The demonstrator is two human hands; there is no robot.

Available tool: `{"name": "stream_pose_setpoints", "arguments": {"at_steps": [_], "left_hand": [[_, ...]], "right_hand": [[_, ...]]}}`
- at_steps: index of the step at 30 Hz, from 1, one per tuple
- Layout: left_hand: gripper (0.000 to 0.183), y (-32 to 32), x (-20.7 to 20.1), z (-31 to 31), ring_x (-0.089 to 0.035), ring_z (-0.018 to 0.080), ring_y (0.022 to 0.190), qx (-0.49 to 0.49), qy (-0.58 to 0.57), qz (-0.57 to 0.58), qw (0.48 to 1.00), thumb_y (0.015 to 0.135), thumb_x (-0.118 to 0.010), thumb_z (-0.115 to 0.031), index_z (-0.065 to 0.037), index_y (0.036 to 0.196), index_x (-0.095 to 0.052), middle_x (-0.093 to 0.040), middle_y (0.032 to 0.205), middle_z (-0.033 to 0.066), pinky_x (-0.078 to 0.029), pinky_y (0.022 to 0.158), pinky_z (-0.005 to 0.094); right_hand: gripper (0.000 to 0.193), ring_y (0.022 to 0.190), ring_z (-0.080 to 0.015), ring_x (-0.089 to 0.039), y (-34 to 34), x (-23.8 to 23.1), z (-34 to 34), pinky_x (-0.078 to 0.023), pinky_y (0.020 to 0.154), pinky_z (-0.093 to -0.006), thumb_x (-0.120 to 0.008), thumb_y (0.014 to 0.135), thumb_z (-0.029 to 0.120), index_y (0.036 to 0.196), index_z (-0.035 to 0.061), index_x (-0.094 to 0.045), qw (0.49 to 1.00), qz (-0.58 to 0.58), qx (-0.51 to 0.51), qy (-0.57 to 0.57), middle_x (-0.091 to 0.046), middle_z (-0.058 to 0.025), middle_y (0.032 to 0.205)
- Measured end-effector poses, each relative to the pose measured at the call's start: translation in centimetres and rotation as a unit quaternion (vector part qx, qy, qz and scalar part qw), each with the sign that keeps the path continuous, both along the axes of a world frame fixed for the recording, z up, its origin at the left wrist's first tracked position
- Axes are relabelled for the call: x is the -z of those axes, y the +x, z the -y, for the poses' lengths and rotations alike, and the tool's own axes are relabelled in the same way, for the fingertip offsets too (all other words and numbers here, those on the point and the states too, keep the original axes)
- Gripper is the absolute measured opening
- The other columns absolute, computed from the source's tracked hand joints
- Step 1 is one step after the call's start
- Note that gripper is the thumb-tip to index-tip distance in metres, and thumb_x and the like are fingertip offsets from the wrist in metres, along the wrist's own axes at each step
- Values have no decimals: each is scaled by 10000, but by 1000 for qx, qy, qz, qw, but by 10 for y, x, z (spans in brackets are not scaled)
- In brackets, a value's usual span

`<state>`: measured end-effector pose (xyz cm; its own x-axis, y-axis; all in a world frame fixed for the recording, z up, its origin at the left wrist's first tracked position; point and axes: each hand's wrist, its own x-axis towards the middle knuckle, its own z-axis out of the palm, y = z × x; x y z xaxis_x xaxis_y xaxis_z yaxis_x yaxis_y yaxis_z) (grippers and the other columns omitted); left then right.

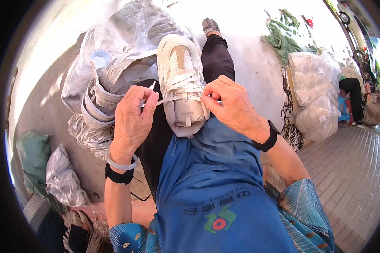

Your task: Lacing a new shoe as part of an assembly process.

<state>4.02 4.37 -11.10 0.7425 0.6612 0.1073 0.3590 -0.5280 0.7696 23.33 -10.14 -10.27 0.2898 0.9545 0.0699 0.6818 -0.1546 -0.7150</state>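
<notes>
A beige and white sneaker [182, 113] rests on my lap, its toe pointing away from me and its heel against my blue apron [215, 168]. White shoelace [171, 99] crosses the front of the shoe in several rows. My left hand [133, 116] pinches one length of the lace at the shoe's left side, with a white tip sticking up past the fingers. On the other side, my right hand [232, 103] has thumb and forefinger closed on the lace close to the eyelets.
Left of the shoe lie stacked grey-beige shoe uppers [107, 86] and a bundle of pale laces [88, 137]. Clear plastic bags [141, 23] spread behind them. Stuffed plastic bags [312, 80] and green netting [280, 38] lie at right. Another person [373, 105] sits at far right.
</notes>
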Motion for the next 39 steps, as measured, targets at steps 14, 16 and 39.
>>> {"name": "stream_pose_setpoints", "arguments": {"at_steps": [14, 16, 39], "left_hand": [[104, 28, 16, 11, -607, 225, 778, -11, 39, -15, 999, 878, -638, -71, -9, 959, -615, -596, 828, 87, -493, 702, 332], [106, 27, 25, 11, -572, 175, 697, -3, -19, 16, 1000, 911, -619, -116, -20, 954, -606, -560, 767, 49, -474, 633, 299], [243, 10, 50, -10, -359, 12, 593, -81, -213, 37, 973, 956, -613, -294, -58, 917, -568, -475, 725, -54, -323, 512, 175]], "right_hand": [[86, 631, -277, -620, -14, 14, -16, -495, 544, -382, -622, 806, 78, 822, 36, -549, 983, 174, -16, 54, -505, -106, 847], [78, 626, -296, -613, -13, 17, -16, -492, 558, -396, -609, 806, 80, 817, 25, -555, 992, 108, -2, 58, -522, -117, 823], [76, 623, -264, -608, 14, 15, -14, -479, 589, -357, -620, 811, 67, 802, -9, -621, 997, -53, 61, 14, -603, -129, 724]]}}
